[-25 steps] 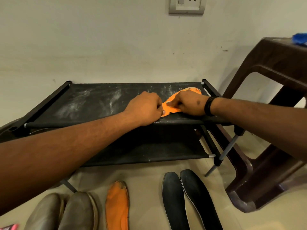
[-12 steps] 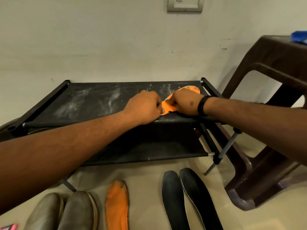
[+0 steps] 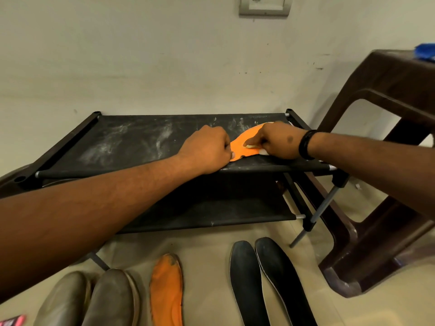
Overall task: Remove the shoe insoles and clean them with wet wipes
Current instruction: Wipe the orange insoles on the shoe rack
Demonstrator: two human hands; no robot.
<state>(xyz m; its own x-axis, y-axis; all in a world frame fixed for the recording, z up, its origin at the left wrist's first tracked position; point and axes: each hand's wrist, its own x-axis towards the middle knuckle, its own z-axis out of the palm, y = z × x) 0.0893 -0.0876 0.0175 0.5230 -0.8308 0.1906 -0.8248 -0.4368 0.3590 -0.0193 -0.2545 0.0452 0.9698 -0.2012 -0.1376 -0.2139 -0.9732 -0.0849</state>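
The step in hand is judged to be the wiping of one orange insole [image 3: 244,147], which lies flat on the top fabric shelf of the black shoe rack [image 3: 131,147], at about 1 o'clock from the centre of the view and near the rack's right front corner.

The left hand [image 3: 207,150] has its fingers curled down onto the near end of the insole and pins it against the shelf. The right hand [image 3: 280,142] presses a pale wet wipe [image 3: 250,146] onto the orange surface. Only a small part of the wipe shows under the fingertips, so the grasp is read as fingers curled over the wipe; its full extent is hidden.

On the floor, a second orange insole [image 3: 167,290] lies at 6 o'clock, with dark soiling at its far end. A pair of black insoles [image 3: 266,283] lies at 5 o'clock, and a pair of grey shoes [image 3: 94,300] at 7 o'clock. A brown plastic stool [image 3: 388,161] stands at 3 o'clock.

The next move probably calls for firm strokes along the insole's length while the left hand prevents sliding, then an exchange for the soiled insole on the floor.

No brand, label or writing can be read. A pink item [image 3: 13,321] at the lower left edge bears marks too small to make out.
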